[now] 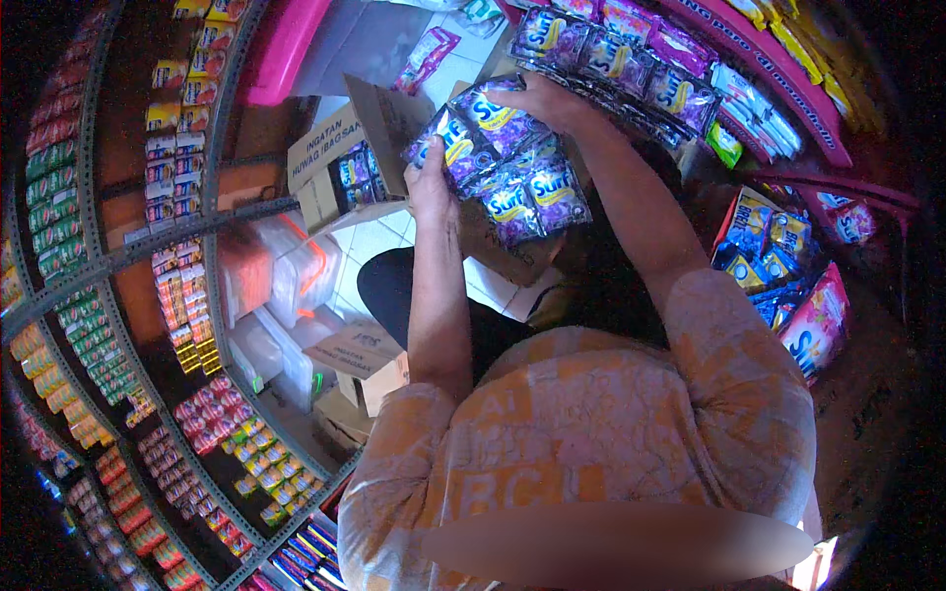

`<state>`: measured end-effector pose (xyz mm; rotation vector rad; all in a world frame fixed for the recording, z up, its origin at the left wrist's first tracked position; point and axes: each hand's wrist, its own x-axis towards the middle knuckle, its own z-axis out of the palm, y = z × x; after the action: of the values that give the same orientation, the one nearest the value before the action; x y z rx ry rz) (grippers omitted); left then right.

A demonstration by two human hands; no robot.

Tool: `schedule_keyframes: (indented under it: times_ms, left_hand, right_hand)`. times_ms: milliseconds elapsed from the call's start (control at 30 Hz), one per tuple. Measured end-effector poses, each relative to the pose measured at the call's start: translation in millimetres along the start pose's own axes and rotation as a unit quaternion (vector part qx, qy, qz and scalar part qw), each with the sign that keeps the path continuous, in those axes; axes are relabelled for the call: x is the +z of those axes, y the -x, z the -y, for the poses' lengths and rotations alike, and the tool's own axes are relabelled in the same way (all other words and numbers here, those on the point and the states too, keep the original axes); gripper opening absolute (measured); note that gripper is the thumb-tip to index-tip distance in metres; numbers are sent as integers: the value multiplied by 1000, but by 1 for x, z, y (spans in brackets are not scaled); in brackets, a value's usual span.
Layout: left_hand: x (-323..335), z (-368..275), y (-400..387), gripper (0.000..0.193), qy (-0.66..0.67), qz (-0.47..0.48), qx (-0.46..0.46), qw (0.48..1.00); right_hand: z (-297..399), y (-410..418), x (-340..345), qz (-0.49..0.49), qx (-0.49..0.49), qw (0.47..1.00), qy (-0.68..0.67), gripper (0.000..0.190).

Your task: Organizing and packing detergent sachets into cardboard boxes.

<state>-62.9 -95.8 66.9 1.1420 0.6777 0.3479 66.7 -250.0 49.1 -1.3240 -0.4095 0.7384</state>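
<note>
Both hands hold a folded strip of purple Surf detergent sachets out in front of me. My left hand grips its near left edge, thumb on top. My right hand is closed over the far right edge. Lower sachets of the bundle hang below, above a cardboard box that is mostly hidden. Just left of my left hand, an open cardboard carton has more purple sachets inside. Beyond my right hand, rows of Surf sachets lie stacked on a display shelf.
Metal shelving with canned goods runs along the left. Plastic storage bins and another carton stand low beside my left leg. A pink shelf edge curves at upper right. Breeze sachets and a Surf pack sit to the right.
</note>
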Motion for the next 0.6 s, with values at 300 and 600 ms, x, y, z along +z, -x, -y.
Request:
schedule_keyframes:
  times_ms: [300, 600]
  left_hand:
    - [-6, 2, 2, 25, 46, 21, 2, 999]
    - [-6, 2, 0, 25, 60, 24, 10, 998]
  right_hand:
    - [-3, 0, 9, 5, 53, 998, -34, 66]
    - [-4, 0, 7, -43, 59, 997, 40, 70]
